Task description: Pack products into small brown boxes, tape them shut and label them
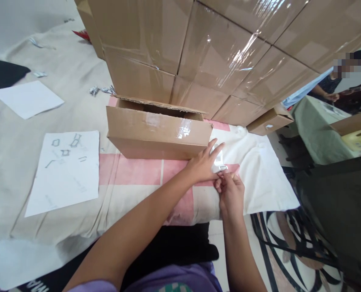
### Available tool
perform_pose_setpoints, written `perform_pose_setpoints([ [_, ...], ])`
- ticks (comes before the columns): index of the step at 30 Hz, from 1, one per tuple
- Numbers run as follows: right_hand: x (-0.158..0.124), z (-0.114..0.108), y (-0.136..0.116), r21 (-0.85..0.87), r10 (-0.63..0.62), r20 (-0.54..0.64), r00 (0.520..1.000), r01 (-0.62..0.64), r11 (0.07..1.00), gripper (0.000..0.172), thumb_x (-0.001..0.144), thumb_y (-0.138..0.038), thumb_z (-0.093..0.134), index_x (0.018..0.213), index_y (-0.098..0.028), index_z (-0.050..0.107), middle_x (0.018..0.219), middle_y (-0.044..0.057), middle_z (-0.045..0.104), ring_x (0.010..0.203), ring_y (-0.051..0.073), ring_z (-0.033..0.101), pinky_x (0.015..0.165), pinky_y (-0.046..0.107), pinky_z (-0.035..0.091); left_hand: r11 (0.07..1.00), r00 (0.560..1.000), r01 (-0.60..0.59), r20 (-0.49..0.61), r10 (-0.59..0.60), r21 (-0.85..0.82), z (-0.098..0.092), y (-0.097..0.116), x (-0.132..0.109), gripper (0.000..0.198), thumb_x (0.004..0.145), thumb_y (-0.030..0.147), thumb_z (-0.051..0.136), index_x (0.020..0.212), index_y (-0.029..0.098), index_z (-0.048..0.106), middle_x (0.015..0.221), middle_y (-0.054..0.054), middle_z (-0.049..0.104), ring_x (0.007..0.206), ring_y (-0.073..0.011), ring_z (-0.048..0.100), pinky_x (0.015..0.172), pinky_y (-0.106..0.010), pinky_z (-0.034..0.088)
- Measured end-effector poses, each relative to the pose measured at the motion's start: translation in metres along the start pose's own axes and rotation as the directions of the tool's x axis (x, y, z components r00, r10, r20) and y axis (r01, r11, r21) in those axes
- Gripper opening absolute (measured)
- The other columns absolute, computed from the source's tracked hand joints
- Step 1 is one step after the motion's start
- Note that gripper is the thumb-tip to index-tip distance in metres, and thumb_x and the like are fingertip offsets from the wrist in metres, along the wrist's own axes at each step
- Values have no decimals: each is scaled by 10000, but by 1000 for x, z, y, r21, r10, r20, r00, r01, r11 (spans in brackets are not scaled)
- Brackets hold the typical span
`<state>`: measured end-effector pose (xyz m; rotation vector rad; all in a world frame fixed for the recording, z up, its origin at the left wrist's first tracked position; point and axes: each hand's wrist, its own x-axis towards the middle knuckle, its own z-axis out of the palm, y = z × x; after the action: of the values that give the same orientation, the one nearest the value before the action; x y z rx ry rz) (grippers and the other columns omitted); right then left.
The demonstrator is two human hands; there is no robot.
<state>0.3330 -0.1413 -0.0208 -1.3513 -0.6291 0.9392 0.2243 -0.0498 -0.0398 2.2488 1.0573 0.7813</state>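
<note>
A long brown cardboard box [156, 140] lies in front of me with a gap along its top edge. My left hand [202, 164] rests flat by its near right corner, fingers spread. Partly under those fingers is a small white label sheet [218, 157] with a printed mark at its near end. My right hand [231, 190] meets it there, thumb and fingers pinched at that end. What exactly lies between the right fingertips is partly hidden.
Tape-covered stacked cartons [223, 52] rise behind the box. Another narrow carton [270, 121] stands at the right. A sheet with drawn shapes [67, 174] and a blank paper [28, 99] lie left on the cloth-covered table [131, 202]. A person [335, 87] is at the far right.
</note>
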Motion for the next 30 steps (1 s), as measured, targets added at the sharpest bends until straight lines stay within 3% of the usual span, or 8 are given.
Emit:
perform_pose_setpoints([
  [5, -1, 2, 0, -14, -37, -18, 999, 36, 999, 407, 777, -302, 813, 568, -189, 482, 590, -21, 628, 433, 49, 421, 485, 232, 307, 1000, 1000, 3, -14, -2, 24, 0, 1, 0, 1036, 805, 538, 727, 1641, 235, 195, 1722, -131, 153, 1487, -387, 335, 1170, -489, 385],
  [20, 3, -2, 3, -63, -48, 66, 997, 52, 997, 351, 815, -325, 787, 624, -200, 521, 485, -54, 532, 428, 61, 378, 485, 243, 263, 1000, 1000, 6, -30, -5, 18, -1, 1, -2, 979, 831, 517, 709, 1632, 231, 223, 1708, -135, 195, 1495, -387, 321, 1150, -483, 402],
  [30, 6, -2, 1, -41, -40, 61, 997, 42, 998, 394, 763, -317, 807, 595, -208, 467, 516, -40, 576, 411, 58, 396, 460, 240, 254, 1000, 999, 11, -47, -9, 27, 0, 2, -2, 974, 815, 486, 718, 1628, 216, 253, 1697, -142, 227, 1488, -386, 320, 1149, -483, 392],
])
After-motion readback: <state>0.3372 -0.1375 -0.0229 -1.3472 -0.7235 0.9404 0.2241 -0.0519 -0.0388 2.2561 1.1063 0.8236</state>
